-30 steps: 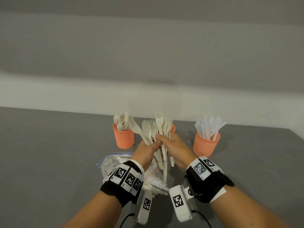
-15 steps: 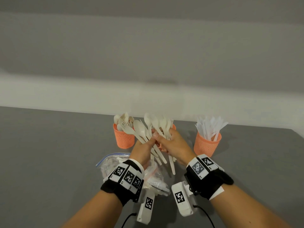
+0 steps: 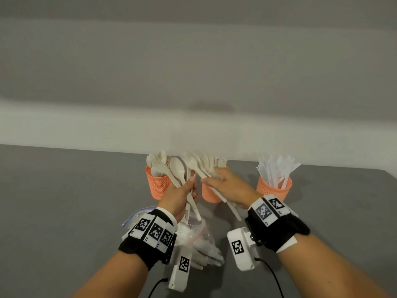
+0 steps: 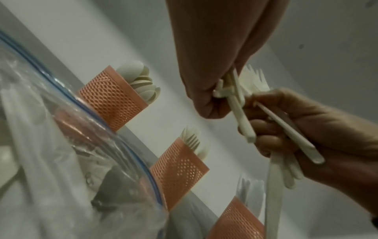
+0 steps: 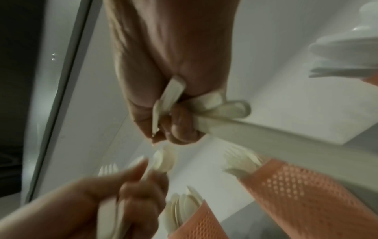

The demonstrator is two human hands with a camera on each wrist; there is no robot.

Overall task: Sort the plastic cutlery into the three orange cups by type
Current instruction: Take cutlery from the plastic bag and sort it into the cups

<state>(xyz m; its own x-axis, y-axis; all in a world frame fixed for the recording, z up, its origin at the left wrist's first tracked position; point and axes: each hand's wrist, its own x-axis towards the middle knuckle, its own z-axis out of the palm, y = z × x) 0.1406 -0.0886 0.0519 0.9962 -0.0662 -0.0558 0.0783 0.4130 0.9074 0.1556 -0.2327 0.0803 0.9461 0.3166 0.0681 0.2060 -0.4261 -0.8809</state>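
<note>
Three orange mesh cups stand in a row: the left cup (image 3: pixel 158 187) holds spoons, the middle cup (image 3: pixel 209 195) forks, the right cup (image 3: pixel 274 188) white knives. My left hand (image 3: pixel 190 186) grips a spoon (image 3: pixel 177 169) and a few other cream handles (image 4: pixel 242 118) in front of the left cup. My right hand (image 3: pixel 214 179) grips a fan of forks (image 3: pixel 200 163) over the middle cup, their handles (image 5: pixel 169 100) sticking out below its fist. In the right wrist view the fork cup (image 5: pixel 306 187) sits just under the hand.
A clear zip bag (image 3: pixel 193 239) with more white cutlery lies on the grey table (image 3: pixel 64 201) under my wrists. A pale wall rises right behind the cups. Bare table spreads left and right of the row.
The one bundle held by both hands has split. My right hand has drawn the forks off to the right over the middle cup; my left hand keeps the spoon and a few pieces.
</note>
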